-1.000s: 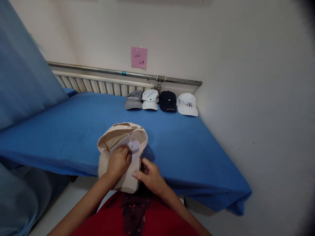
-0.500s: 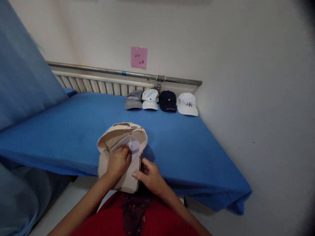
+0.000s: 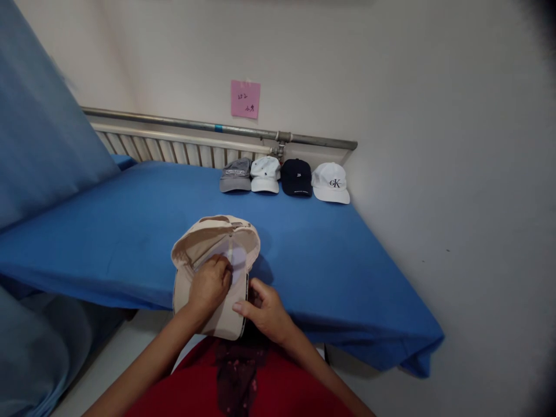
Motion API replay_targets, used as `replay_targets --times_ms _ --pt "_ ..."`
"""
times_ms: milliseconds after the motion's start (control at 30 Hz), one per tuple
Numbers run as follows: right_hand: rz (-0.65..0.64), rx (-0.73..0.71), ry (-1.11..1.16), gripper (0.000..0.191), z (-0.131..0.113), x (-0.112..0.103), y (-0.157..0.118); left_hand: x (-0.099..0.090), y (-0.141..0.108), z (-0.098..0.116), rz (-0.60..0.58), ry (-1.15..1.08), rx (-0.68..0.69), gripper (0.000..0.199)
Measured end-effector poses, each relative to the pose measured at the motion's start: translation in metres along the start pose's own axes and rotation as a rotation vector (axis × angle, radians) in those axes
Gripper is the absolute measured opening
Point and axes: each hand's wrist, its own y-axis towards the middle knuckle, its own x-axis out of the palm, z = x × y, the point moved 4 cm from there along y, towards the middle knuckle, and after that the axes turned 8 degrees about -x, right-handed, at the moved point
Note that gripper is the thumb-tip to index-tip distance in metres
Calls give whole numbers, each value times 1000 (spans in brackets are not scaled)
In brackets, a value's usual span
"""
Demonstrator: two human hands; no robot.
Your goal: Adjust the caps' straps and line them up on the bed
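Note:
A beige baseball cap (image 3: 185,289) is tilted up in front of me, its hollow inside facing me and its brim pointing down toward my body. My left hand (image 3: 211,284) reaches over the brim into the crown, fingers curled against the pale inner lining (image 3: 237,260); the fingertips are hidden, so what they pinch is unclear. At the brim's right edge, my right hand (image 3: 267,313) holds the cap, thumb on the near face and fingers behind.
On the blue-covered bed (image 3: 330,260) stand a grey cap (image 3: 236,175), a white patterned cap (image 3: 265,175), a black cap (image 3: 296,178) and a white cap with letters (image 3: 330,183). Behind runs a radiator (image 3: 174,152) under a metal pipe (image 3: 174,123). A blue curtain (image 3: 43,116) hangs left.

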Motion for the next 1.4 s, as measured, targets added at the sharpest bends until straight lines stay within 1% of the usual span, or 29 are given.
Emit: replay_targets --times_ms 433,767,933,1100,1400 --pt "15 -2 -9 31 -1 0 -1 1 0 -2 -1 -4 9 22" --pt "22 -29 -5 28 -6 0 0 1 1 -1 -7 3 8 22" --pt "13 -13 42 29 -5 1 0 1 1 -1 -9 8 13 22" --pt "12 -13 19 29 -7 1 0 1 1 -1 -9 7 15 23" --pt "3 -3 49 30 -7 1 0 1 0 0 -11 10 10 22"
